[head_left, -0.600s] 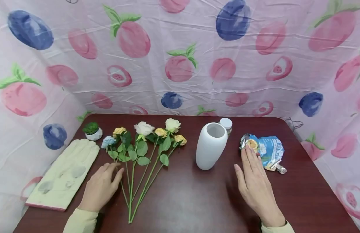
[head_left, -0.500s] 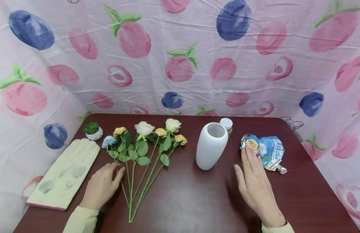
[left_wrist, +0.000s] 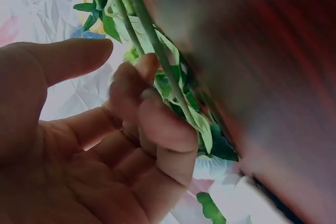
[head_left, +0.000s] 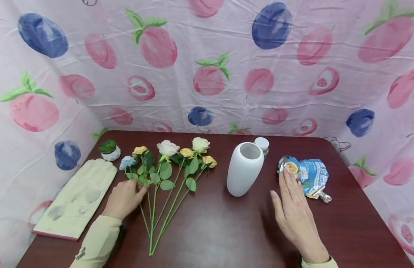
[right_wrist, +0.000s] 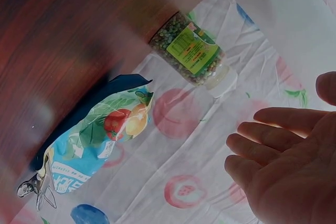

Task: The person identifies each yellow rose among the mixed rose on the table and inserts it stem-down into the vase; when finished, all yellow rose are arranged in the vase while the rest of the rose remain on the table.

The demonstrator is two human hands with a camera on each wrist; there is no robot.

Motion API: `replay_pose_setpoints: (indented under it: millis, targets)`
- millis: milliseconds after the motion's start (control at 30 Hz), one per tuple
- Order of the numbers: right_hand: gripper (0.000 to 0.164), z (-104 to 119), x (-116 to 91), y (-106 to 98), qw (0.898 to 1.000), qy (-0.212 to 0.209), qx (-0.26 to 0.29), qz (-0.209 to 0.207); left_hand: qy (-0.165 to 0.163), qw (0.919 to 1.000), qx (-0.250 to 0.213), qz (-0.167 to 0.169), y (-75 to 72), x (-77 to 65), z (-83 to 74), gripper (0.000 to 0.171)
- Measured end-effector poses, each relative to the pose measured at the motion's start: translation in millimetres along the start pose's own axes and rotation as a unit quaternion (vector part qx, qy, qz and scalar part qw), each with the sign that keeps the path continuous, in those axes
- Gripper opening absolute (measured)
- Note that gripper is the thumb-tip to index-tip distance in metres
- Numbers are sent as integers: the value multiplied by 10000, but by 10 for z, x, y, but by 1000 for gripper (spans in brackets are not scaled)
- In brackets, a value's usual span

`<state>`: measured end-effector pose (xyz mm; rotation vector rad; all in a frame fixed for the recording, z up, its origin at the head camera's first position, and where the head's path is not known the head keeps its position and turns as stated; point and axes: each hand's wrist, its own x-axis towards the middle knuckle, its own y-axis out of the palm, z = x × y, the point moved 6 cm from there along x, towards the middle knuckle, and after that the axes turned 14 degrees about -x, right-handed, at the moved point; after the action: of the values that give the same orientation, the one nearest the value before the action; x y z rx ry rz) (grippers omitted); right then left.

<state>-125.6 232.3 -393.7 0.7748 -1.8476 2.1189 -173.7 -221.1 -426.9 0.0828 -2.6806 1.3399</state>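
Note:
In the head view my left hand (head_left: 125, 199) is over the left side of several artificial flowers, beside the leaves below the blue flower (head_left: 127, 162). Green stems (left_wrist: 152, 38) pass behind its bent fingers in the left wrist view, and the thumb stands apart from those fingers. Whether the fingertips touch a stem I cannot tell. My right hand (head_left: 295, 217) has straight fingers and nothing in its palm. Its fingertips overlap the near edge of a blue pouch (head_left: 312, 175) in the head view, but the right wrist view shows them apart from it.
A white vase (head_left: 244, 171) stands upright right of the flowers, with a white-capped jar of granules (right_wrist: 189, 51) behind it. A metal clip (head_left: 322, 194) grips the pouch. At left are a pale glove (head_left: 77, 197) and a small potted plant (head_left: 109, 150).
My left hand has moved forward and slightly right along the stems, toward the leaves. The right hand keeps its place; the head view has shifted slightly.

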Motion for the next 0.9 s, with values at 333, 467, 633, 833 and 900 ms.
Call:
replay_pose_setpoints:
  millis: [333,467,633,833,900]
  targets:
    - [61,4,-12,6,10000,-20,5,-55,-591,9966,41,579,98,39,51,38]
    - [59,5,-6,1,9999,-44,-1,-130,-643,9962,24,594,98,46,74,31]
    - [59,6,-8,1,9999,-39,-6,-113,-650,9964,-267,484,69,42,92,24]
    - [61,-7,-19,16,9999,40,94,96,-567,9950,-806,128,-26,15,79,18]
    - [61,-9,-21,25,9996,88,165,200,-543,9924,-1104,85,-55,2,56,15]
